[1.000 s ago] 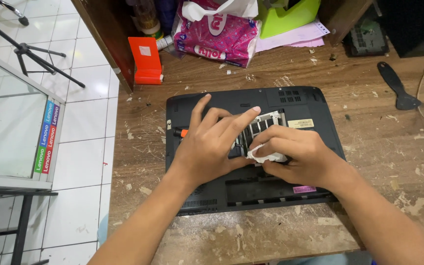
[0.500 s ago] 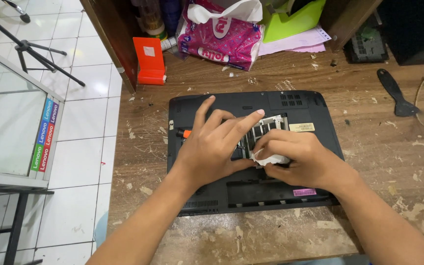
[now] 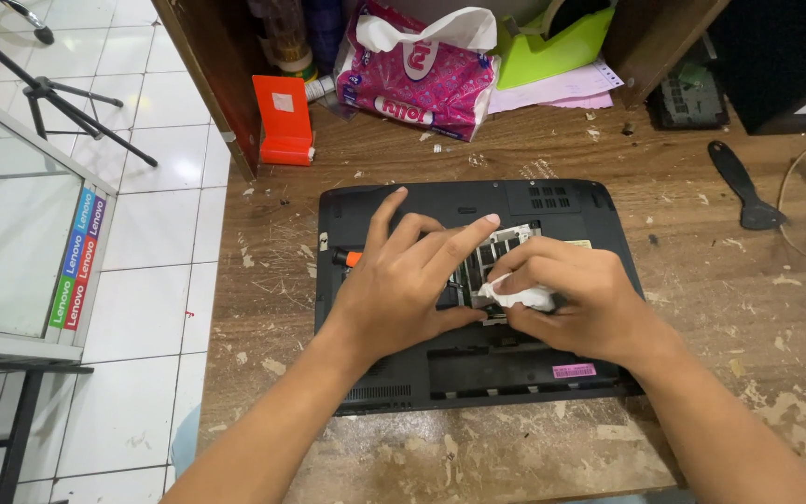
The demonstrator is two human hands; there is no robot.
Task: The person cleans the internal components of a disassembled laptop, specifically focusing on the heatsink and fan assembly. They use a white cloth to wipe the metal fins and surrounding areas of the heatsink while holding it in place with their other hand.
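A black laptop lies upside down on the worn wooden table, with an open compartment in its underside. My left hand rests flat on the laptop's base, fingers spread, the index finger reaching over the open bay. My right hand pinches a small crumpled white tissue and presses it into the open compartment. A small orange part shows beside my left thumb.
A black scraper lies on the table to the right. At the back stand an orange box, a pink plastic pack and a green tray. White tiled floor and a glass-topped stand are on the left.
My right hand has shifted slightly with the tissue over the open bay. My left hand stays pressed on the laptop.
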